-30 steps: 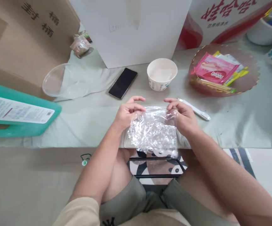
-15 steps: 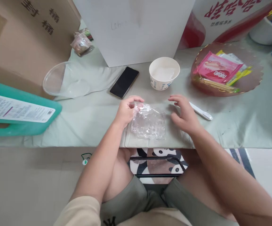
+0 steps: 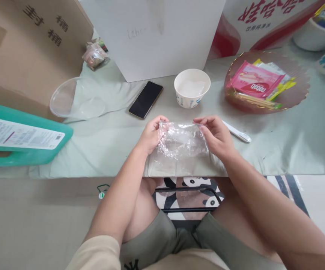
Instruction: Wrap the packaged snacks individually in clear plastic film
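Observation:
A clear, crinkled plastic bag (image 3: pixel 182 140) stretches between my two hands, just above the front edge of the table. My left hand (image 3: pixel 153 134) is closed on its left edge, the fingertips partly behind the film. On the other side, my right hand (image 3: pixel 216 135) pinches the upper right corner between thumb and fingers. Beyond the bag stands a white paper bowl (image 3: pixel 192 90) with blue marks. Beside my right hand lies a white utility knife or similar slim tool (image 3: pixel 239 133), partly hidden behind the hand.
A black phone (image 3: pixel 146 99) lies left of the bowl. A pink-tinted basket (image 3: pixel 297 88) holds wafer packets at the right. A clear plastic lid (image 3: pixel 63 98), a cardboard box (image 3: pixel 38 75) and a green container (image 3: pixel 63 129) stand left. A white box (image 3: pixel 165 41) rises behind.
My right hand has moved left and taken hold of the bag's right side. The bag is now spread wider and pulled taut between both hands.

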